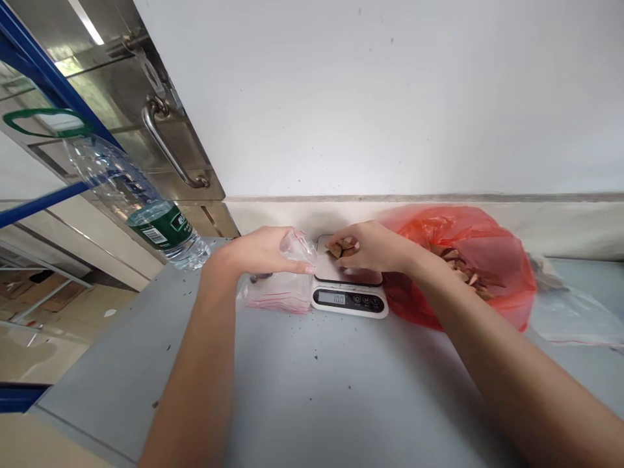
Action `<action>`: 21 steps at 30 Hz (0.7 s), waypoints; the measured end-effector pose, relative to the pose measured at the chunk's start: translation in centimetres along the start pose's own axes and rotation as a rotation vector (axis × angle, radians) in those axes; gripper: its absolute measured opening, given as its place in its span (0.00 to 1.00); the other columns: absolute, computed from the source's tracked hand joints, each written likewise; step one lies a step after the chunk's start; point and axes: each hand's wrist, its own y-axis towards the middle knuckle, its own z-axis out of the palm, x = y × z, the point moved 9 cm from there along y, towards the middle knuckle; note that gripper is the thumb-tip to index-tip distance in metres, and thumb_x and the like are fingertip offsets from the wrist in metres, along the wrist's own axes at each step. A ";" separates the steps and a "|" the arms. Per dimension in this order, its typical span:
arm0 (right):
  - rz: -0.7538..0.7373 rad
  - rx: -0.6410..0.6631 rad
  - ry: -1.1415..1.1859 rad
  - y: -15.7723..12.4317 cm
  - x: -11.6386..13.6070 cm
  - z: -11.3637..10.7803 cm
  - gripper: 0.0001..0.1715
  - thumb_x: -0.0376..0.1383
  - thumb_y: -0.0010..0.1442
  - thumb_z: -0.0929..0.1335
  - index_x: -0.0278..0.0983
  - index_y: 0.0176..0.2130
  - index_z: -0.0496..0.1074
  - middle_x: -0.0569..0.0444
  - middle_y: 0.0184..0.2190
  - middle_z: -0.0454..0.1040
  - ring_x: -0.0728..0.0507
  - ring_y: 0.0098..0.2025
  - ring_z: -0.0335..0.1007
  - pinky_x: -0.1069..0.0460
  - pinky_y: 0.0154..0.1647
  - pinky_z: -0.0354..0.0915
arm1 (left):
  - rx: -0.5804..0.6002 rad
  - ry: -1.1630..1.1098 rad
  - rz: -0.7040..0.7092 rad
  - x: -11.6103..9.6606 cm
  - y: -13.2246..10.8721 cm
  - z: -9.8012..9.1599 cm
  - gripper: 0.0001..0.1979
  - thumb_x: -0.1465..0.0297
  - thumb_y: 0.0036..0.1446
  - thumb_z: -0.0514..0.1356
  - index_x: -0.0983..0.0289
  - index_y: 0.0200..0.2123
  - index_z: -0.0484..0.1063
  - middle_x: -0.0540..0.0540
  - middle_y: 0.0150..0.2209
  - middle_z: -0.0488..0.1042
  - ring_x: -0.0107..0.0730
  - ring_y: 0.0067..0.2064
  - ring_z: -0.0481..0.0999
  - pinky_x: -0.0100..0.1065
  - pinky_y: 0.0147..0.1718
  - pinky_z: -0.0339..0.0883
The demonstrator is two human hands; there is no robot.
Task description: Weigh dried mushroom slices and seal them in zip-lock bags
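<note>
I have my right hand (368,246) at the digital scale (351,311), its fingertips closed around brown dried pieces (336,249) — whether those also touch the weighing platform, I can't tell. My left hand (258,250), thumb and fingers curved apart, grips a clear zip bag (296,247) just left of the platform, above red-edged zip bags (277,300) on the grey tabletop (316,403). Right of the scale — behind my forearm — a red plastic bag (507,253) holds more brown pieces. A green-labelled water bottle (156,224) stands far left.
</note>
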 end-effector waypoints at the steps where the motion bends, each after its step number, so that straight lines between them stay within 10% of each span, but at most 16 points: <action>1: 0.023 -0.014 0.020 -0.3 -0.2 -0.4 0.21 0.28 0.55 0.72 0.40 0.48 0.82 0.51 0.45 0.85 0.38 0.48 0.80 0.48 0.50 0.72 | 0.008 0.008 -0.007 -0.1 0.1 0.2 0.37 0.41 0.50 0.64 0.56 0.57 0.71 0.56 0.45 0.81 0.38 0.30 0.77 0.35 0.26 0.66; 9: -0.212 -0.076 0.441 -3.5 2.1 -4.2 0.16 0.36 0.55 0.73 0.39 0.45 0.83 0.51 0.47 0.84 0.41 0.48 0.80 0.45 0.55 0.74 | -0.023 -0.066 0.101 -3.4 -0.2 0.5 0.35 0.42 0.51 0.66 0.53 0.58 0.74 0.52 0.39 0.82 0.40 0.32 0.78 0.36 0.28 0.67; 16: -0.330 -0.279 0.563 -6.0 2.8 -7.5 0.19 0.50 0.55 0.77 0.41 0.41 0.85 0.50 0.45 0.85 0.39 0.47 0.80 0.45 0.48 0.76 | -0.202 -0.234 0.352 -6.7 -1.8 -1.6 0.36 0.45 0.56 0.66 0.54 0.64 0.69 0.54 0.59 0.79 0.49 0.56 0.79 0.41 0.51 0.74; 21: -0.281 -0.315 0.481 -7.1 2.9 -8.0 0.10 0.43 0.59 0.74 0.42 0.38 0.85 0.54 0.37 0.85 0.42 0.42 0.80 0.48 0.45 0.76 | -0.062 -0.392 0.335 -7.3 -1.9 -0.4 0.41 0.46 0.59 0.65 0.59 0.69 0.61 0.52 0.34 0.83 0.44 0.37 0.84 0.42 0.40 0.76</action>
